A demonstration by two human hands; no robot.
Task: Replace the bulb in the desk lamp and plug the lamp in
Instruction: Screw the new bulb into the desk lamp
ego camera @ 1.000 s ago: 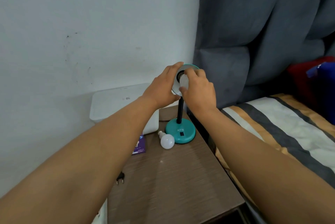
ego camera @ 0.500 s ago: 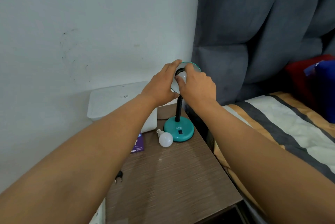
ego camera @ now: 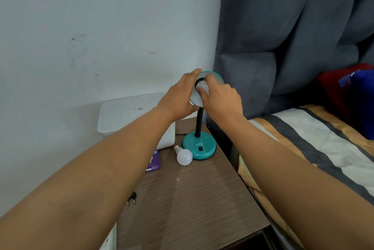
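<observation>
A teal desk lamp stands at the back of the wooden bedside table (ego camera: 192, 199), its round base (ego camera: 199, 148) marked ATN and its black neck rising to a teal shade (ego camera: 217, 79) turned toward me. My left hand (ego camera: 178, 95) grips the shade's left rim. My right hand (ego camera: 220, 98) pinches a white bulb (ego camera: 202, 87) sitting in the shade's socket. A second white bulb (ego camera: 183, 155) lies on the table just left of the base. The lamp's black plug (ego camera: 132, 198) lies loose near the table's left edge.
A white box (ego camera: 125, 114) sits against the wall behind my left arm, and a purple carton (ego camera: 153, 161) lies beside it. A grey padded headboard (ego camera: 283, 37) and a bed with striped bedding (ego camera: 313, 148) border the table on the right.
My right fingers have shifted around the bulb in the socket, as in turning it. My left hand keeps its hold on the shade. The view has shifted slightly.
</observation>
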